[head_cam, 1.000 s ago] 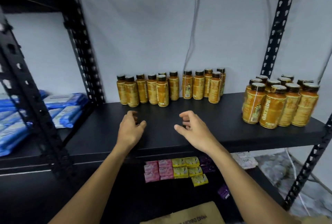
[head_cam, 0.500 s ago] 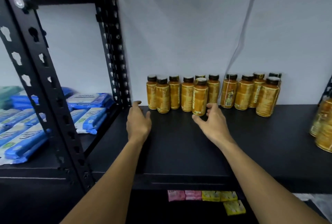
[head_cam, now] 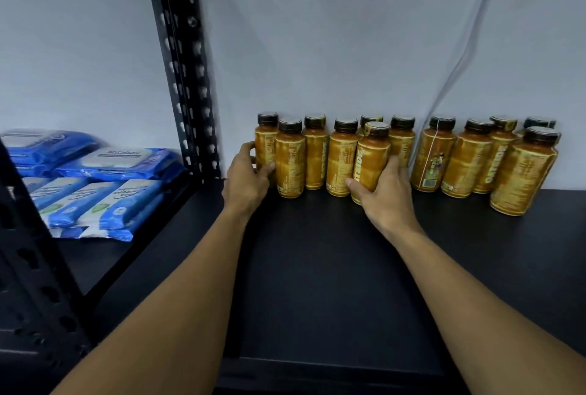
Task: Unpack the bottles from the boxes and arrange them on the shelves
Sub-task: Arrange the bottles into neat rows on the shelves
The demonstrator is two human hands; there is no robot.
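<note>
Both hands have advanced since half a second ago: then they sat just short of the row, now each is on a bottle. The camera has closed in on the shelf as well.

Near: two bare forearms reach over the black shelf from its front edge towards its back edge.

Mid: left hand curled round the leftmost bottle, thumb on its front face, fingers round its left side. Right hand clamped on the front bottle, which stands a little forward of the row. The thumb lies across its lower label and the fingers go behind it (fingertips hidden). Both bottles upright. Hands apart, three bottles standing between them.

Far: remaining bottles, amber with dark caps, upright along the back edge against the pale wall. A small gap splits them into a left cluster and a right cluster. One bottle of the right cluster stands forward of the others. Thin cable runs down the wall to the right cluster. Perforated black upright at the back left corner. Beyond it, on the neighbouring shelf, stacked blue wipe packs.
</note>
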